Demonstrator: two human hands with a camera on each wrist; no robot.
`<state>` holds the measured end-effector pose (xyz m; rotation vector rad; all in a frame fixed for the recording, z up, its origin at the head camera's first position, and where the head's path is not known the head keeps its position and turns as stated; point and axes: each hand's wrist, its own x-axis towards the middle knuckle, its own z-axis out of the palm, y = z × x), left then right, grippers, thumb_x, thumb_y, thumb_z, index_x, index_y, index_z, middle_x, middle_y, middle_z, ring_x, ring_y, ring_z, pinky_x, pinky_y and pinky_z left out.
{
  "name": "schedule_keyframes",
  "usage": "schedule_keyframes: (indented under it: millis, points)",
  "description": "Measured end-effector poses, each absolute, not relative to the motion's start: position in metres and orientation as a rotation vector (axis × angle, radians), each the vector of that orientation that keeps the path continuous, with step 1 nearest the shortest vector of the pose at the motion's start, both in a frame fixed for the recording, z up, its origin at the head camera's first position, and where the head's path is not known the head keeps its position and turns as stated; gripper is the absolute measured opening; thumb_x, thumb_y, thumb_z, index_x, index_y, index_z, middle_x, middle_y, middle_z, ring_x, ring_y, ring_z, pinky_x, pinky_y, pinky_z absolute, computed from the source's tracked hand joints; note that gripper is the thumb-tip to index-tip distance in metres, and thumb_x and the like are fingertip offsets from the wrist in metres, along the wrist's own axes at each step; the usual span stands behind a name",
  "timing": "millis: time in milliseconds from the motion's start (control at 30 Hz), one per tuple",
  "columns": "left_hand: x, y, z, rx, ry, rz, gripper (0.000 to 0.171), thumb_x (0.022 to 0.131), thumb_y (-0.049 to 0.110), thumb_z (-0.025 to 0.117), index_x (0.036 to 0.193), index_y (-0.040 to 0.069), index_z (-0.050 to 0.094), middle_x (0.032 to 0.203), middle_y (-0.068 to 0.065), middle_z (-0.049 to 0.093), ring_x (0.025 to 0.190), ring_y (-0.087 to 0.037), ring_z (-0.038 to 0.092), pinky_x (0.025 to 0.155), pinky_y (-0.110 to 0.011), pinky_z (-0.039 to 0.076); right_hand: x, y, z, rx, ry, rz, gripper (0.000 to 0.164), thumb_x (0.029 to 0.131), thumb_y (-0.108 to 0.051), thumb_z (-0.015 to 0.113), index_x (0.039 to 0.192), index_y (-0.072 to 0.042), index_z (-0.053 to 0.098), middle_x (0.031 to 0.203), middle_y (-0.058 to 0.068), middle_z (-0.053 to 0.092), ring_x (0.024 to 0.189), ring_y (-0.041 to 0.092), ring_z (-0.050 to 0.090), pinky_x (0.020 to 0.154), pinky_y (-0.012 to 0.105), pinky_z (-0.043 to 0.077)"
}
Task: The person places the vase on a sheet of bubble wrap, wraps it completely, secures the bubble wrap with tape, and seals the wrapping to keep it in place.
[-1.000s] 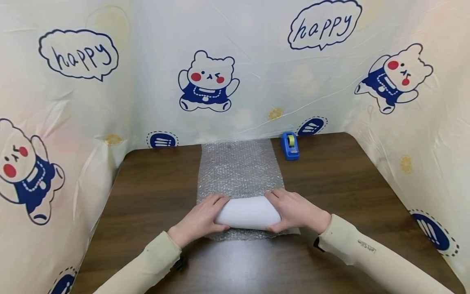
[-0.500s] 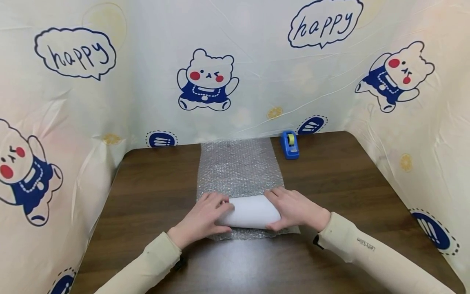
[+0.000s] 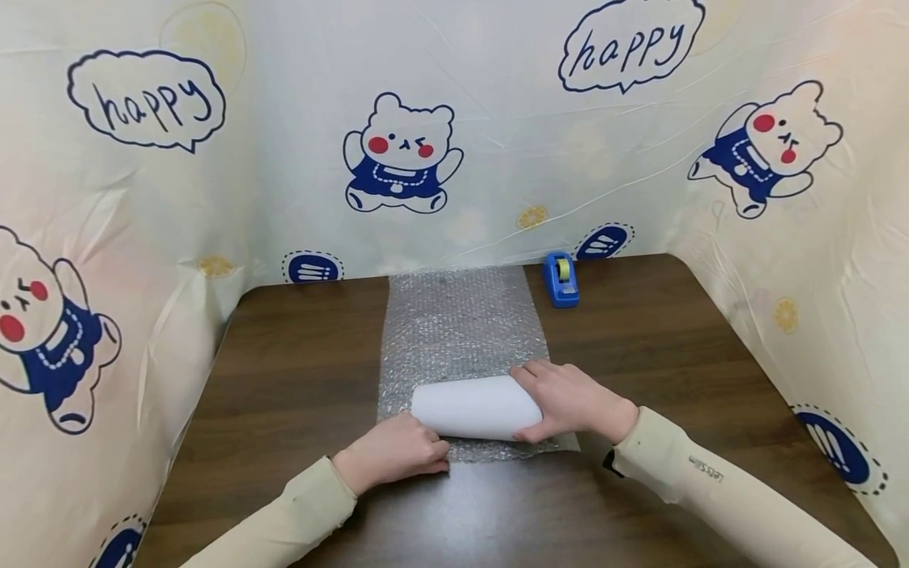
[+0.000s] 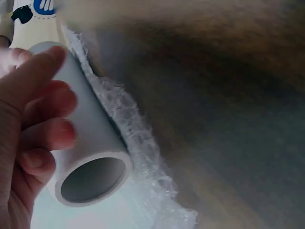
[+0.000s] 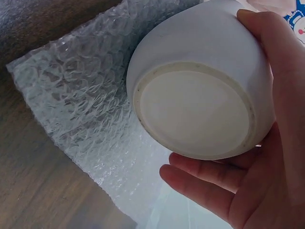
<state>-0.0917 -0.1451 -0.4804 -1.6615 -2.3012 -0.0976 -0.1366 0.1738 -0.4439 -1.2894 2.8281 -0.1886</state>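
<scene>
A white vase (image 3: 472, 406) lies on its side across the near end of a sheet of bubble wrap (image 3: 461, 323). My right hand (image 3: 575, 402) grips the wide base end, its thumb on the near side; the vase's flat round base (image 5: 195, 109) shows in the right wrist view. At the near left corner of the wrap, my left hand (image 3: 390, 451) has curled fingers and pinches the edge; the contact itself is hidden under the hand. In the left wrist view the vase's open mouth (image 4: 93, 180) is beside the curled fingers (image 4: 52, 102).
A blue tape dispenser (image 3: 562, 280) with yellowish tape stands at the far edge of the brown wooden table (image 3: 660, 331), right of the wrap. Printed fabric (image 3: 490, 158) with bears hangs round the back and sides of the table.
My left hand has let go of the vase's mouth end and moved nearer, down to the wrap's near left corner. The vase and my right hand have stayed almost still.
</scene>
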Motion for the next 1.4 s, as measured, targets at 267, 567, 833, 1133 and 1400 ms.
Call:
schedule_keyframes:
  millis: [267, 567, 833, 1133, 1400]
  points:
    - [-0.089, -0.143, -0.493, -1.665, -2.358, 0.044, 0.023, 0.089, 0.028, 0.08, 0.073, 0.021, 0.065, 0.069, 0.012, 0.066, 0.058, -0.009, 0.059, 0.055, -0.026, 0.047, -0.137, 0.175, -0.446, -1.302, 2.829, -0.2, 0.085, 0.078, -0.066, 0.075, 0.137, -0.006, 0.061, 0.12, 0.008, 0.068, 0.101, 0.023, 0.066, 0.073, 0.038, 0.058]
    - [-0.086, -0.141, -0.492, -1.635, -2.309, 0.075, 0.023, 0.086, 0.013, 0.076, 0.072, 0.019, 0.059, 0.066, 0.009, 0.061, 0.055, -0.01, 0.054, 0.05, -0.025, 0.041, -0.137, 0.175, -0.445, -1.301, 2.827, -0.242, 0.085, 0.079, -0.066, 0.076, 0.138, -0.007, 0.06, 0.125, 0.008, 0.065, 0.103, 0.022, 0.065, 0.076, 0.039, 0.059]
    - [-0.091, -0.143, -0.477, -1.557, -2.2, 0.089, 0.014, 0.09, 0.019, 0.071, 0.078, 0.017, 0.063, 0.084, 0.003, 0.056, 0.073, -0.014, 0.054, 0.056, -0.026, 0.045, -0.138, 0.175, -0.443, -1.297, 2.825, -0.238, 0.086, 0.08, -0.066, 0.077, 0.139, -0.006, 0.058, 0.129, 0.011, 0.055, 0.101, 0.022, 0.06, 0.081, 0.039, 0.058]
    - [-0.095, -0.144, -0.477, -1.492, -2.168, 0.088, 0.009, 0.088, 0.021, 0.075, 0.083, 0.016, 0.071, 0.119, -0.005, 0.061, 0.101, -0.024, 0.056, 0.09, -0.042, 0.049, -0.134, 0.171, -0.441, -1.386, 2.821, -0.221, 0.087, 0.083, -0.062, 0.077, 0.148, -0.011, 0.052, 0.127, 0.009, 0.061, 0.11, 0.024, 0.059, 0.092, 0.044, 0.054]
    - [-0.095, -0.143, -0.48, -1.477, -2.23, -0.001, 0.011, 0.086, 0.018, 0.08, 0.085, 0.011, 0.071, 0.129, -0.012, 0.061, 0.118, -0.033, 0.058, 0.095, -0.054, 0.054, -0.117, 0.143, -0.445, -1.506, 2.9, 0.02, 0.09, 0.085, -0.065, 0.074, 0.148, -0.005, 0.051, 0.131, 0.014, 0.057, 0.116, 0.032, 0.058, 0.099, 0.047, 0.052]
